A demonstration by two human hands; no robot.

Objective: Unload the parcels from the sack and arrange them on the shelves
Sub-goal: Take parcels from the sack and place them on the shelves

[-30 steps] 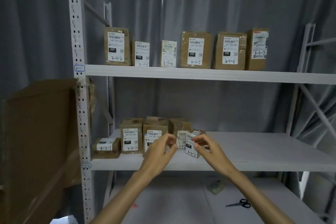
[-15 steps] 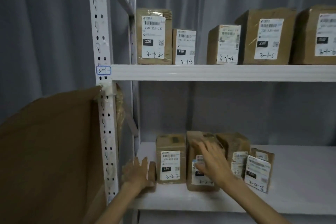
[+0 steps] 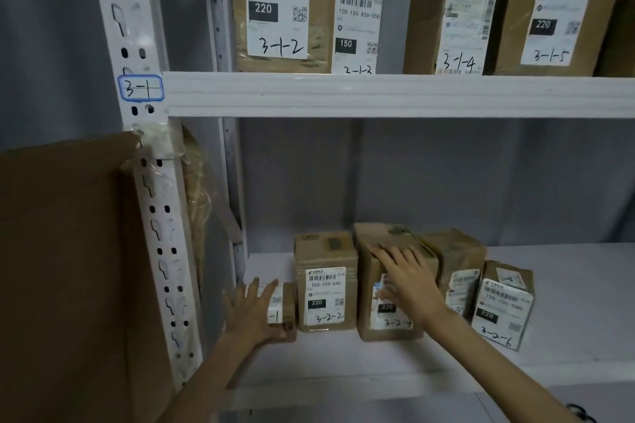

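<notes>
We see our left hand [image 3: 252, 311] lying flat, fingers straight, on the low parcel [image 3: 281, 307] at the left end of the lower shelf [image 3: 567, 288]; its grip is wide and closes on nothing. That parcel lies on its side, long axis running back into the shelf, its label end facing us, a handwritten "-1" showing. Our right hand [image 3: 409, 282] rests on the front upper edge of the parcel marked 3-2-4 [image 3: 372, 285], fingers spread over the top, thumb across the label; the fingers are only lightly bent, so this grip too is wide and presses rather than clasps. This parcel stands upright, long axis vertical, label toward us. Just to its left, touching or nearly so, the parcel marked 3-2-2 [image 3: 324, 282] also stands upright with its label forward. To the right stand a taller brown parcel [image 3: 457, 257] and, nearer the front, the parcel marked 3-2-6 [image 3: 503, 306], turned slightly rightward. On the upper shelf [image 3: 378, 94], labelled parcels stand upright, marked 3-1-2 [image 3: 278, 3] through 3-1-5 [image 3: 556, 10]. A cardboard sheet [image 3: 62, 268] leans against the perforated post [image 3: 151, 182].
</notes>
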